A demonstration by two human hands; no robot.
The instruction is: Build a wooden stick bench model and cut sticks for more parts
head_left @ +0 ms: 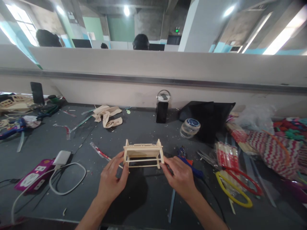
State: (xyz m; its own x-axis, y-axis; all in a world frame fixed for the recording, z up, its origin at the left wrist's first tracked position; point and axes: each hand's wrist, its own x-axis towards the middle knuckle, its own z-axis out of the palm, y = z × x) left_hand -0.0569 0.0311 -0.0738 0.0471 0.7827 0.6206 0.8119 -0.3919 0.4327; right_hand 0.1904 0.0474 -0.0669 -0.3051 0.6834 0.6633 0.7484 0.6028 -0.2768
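Note:
Between my two hands is a small wooden stick frame (144, 148), shaped like a miniature bench, with upright posts and several thin rails. My left hand (112, 177) pinches its left end between thumb and fingers. At the other end, my right hand (178, 174) grips the lower right post the same way. The frame appears held just above the dark table (134, 204), where a shadow falls below it. Just past my right hand lies a blue glue gun (196, 172) with an orange part. A red-and-clear plastic wrapper (100, 151) lies beside my left fingers.
A phone (162, 112) stands at the back near a clear jar (190, 128) and a black bag (211, 118). On the left are a purple power strip (35, 175) and beige cloth (107, 115). Yellow-handled scissors (233, 191) and packaged sticks (227, 155) lie right.

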